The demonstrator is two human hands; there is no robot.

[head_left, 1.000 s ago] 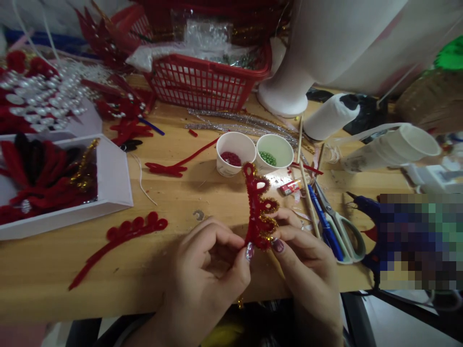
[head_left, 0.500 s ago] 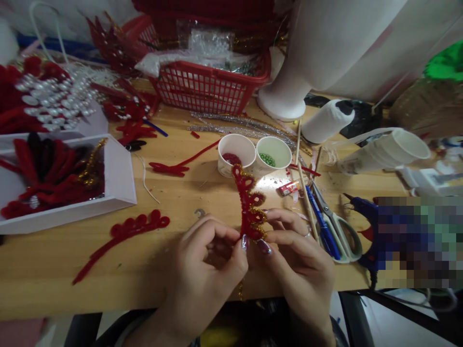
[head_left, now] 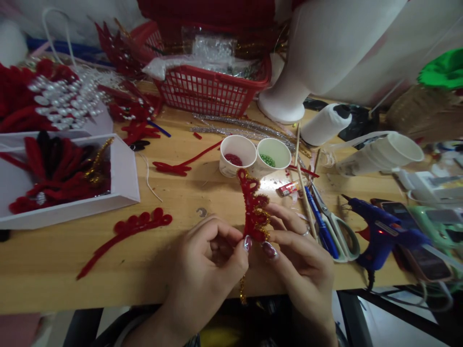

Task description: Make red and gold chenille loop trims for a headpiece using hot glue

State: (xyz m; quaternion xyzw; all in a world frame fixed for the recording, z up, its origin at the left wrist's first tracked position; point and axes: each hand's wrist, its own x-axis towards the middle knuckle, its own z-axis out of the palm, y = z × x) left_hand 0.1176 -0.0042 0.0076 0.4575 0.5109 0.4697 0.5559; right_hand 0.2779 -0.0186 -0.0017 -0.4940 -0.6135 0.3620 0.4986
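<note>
Between my hands a red pipe-cleaner piece (head_left: 250,207) stands upright, its row of loops edged with gold tinsel. My left hand (head_left: 213,260) pinches its lower end between thumb and forefinger. My right hand (head_left: 300,260) is closed around the gold-trimmed side near the bottom, thumb and fingers touching it. A loose tail of gold tinsel (head_left: 242,289) hangs below. To the left on the table lies a similar red looped piece (head_left: 142,221) without gold. Just behind my hands are a paper cup with red beads (head_left: 237,152) and a paper cup with green beads (head_left: 274,153).
A white box (head_left: 126,178) of red and black pieces stands left. Behind are a red basket (head_left: 213,91) and a white mannequin stand (head_left: 282,108). At right lie scissors (head_left: 342,236), a blue pen (head_left: 321,226), a blue glue gun (head_left: 379,231) and stacked cups (head_left: 379,154).
The camera view has shifted slightly. Both hands keep their hold on the red piece, and a little more of the gold tail shows below.
</note>
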